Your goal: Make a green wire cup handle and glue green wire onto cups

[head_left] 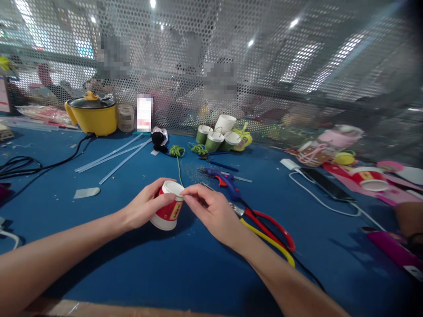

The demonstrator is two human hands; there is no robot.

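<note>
My left hand (148,202) is wrapped round a red and white paper cup (168,211), which it holds a little tilted above the blue table (139,268), with the narrower white end up. A tan label with dark characters shows on the cup's red band. At the edge of that upper end, my right hand (206,207) has thumb and forefinger pinched together. Green yarn (179,169) runs from a small bundle behind the cup down to these fingertips, which close on it at the cup's edge; its end is hidden.
A blue glue gun (228,182) and red-and-yellow-handled scissors (267,229) lie right of my hands. Clear glue sticks (114,154) lie to the left, before a yellow electric pot (95,116). Green-wrapped cups (214,141) stand behind; a phone (325,182) with a white cable lies right.
</note>
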